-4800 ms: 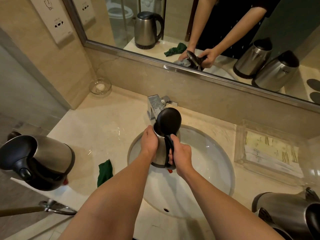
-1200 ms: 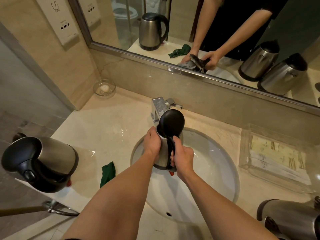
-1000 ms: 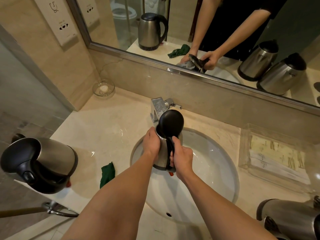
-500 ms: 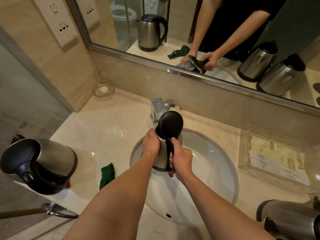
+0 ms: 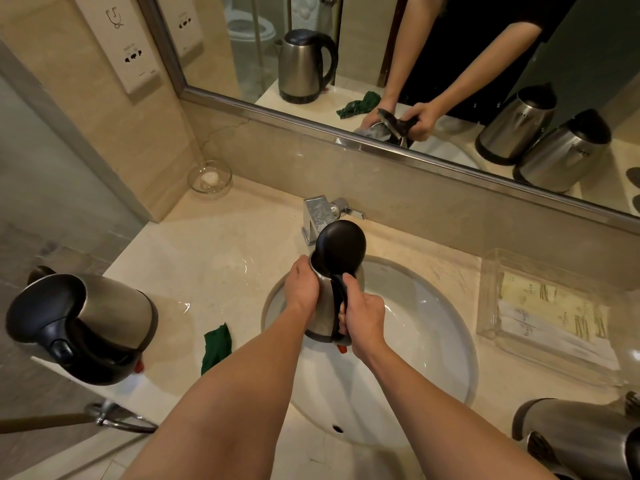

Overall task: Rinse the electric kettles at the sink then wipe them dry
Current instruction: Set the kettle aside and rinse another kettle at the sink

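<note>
I hold a steel electric kettle upright over the white round sink, just in front of the chrome faucet. Its black lid stands flipped open. My left hand wraps the kettle's body on the left. My right hand grips its black handle. A second steel kettle stands on the counter at the far left. A third kettle sits at the bottom right corner, partly cut off. A green cloth lies crumpled on the counter left of the sink.
A clear tray of paper sachets sits right of the sink. A small glass dish stands in the back left corner. The mirror runs along the back wall. A chrome towel bar juts below the counter's left edge.
Both hands keep the same grip on the kettle over the sink; it has barely shifted. The view has only wobbled slightly.
</note>
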The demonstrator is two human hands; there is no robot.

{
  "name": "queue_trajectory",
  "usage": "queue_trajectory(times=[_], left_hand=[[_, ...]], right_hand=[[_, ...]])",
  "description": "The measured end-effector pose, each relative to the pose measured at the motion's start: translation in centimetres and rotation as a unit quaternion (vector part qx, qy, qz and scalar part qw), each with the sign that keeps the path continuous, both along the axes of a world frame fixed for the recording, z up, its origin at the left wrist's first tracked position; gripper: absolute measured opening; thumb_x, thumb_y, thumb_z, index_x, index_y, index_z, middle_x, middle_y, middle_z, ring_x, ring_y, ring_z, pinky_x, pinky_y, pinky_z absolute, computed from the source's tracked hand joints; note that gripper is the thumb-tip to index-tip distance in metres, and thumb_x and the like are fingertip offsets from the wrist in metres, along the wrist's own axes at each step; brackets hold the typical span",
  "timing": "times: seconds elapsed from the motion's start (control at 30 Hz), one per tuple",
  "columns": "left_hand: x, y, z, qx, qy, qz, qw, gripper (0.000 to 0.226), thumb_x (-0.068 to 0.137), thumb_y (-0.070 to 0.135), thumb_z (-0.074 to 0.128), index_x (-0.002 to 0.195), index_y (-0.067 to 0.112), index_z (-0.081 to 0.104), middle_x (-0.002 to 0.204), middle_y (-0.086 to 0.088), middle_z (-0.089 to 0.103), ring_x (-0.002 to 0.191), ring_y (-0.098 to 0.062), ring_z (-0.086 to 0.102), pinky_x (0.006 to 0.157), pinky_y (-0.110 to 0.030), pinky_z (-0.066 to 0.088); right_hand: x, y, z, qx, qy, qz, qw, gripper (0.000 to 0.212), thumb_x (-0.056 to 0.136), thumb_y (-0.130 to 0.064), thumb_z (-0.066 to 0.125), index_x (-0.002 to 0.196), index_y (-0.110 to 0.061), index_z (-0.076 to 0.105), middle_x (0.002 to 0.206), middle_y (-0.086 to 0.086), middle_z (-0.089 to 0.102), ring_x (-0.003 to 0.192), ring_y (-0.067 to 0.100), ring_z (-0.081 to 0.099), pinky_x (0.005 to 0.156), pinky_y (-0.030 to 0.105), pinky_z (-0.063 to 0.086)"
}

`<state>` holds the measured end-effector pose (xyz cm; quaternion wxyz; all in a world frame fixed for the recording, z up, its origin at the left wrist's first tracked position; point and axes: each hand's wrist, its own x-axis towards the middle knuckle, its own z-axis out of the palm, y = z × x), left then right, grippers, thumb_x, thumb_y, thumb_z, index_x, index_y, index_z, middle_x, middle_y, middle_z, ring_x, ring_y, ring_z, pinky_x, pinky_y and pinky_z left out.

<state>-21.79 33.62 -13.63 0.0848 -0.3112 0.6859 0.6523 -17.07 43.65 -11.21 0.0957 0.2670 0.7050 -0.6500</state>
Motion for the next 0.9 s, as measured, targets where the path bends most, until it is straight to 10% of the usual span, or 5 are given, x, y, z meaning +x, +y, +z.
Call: queue_trajectory(times=[0.9], left_hand=[[1.2,0.6,0.1,0.000,0.013,-0.003,1.000,0.037,0.110,0.035,0.035,0.107,0.008,0.061,0.108,-0.020,0.067,0.095,-0.023,0.060,0.100,-0.046,0.048]], right_hand=[[1.4,0.6,0.2,0.004,-0.007,-0.015,1.000,0.053,0.097,-0.052,0.057,0.065,-0.010,0.059,0.054,0.006,0.052,0.045,0.014,0.048,0.049,0.027,0.046]])
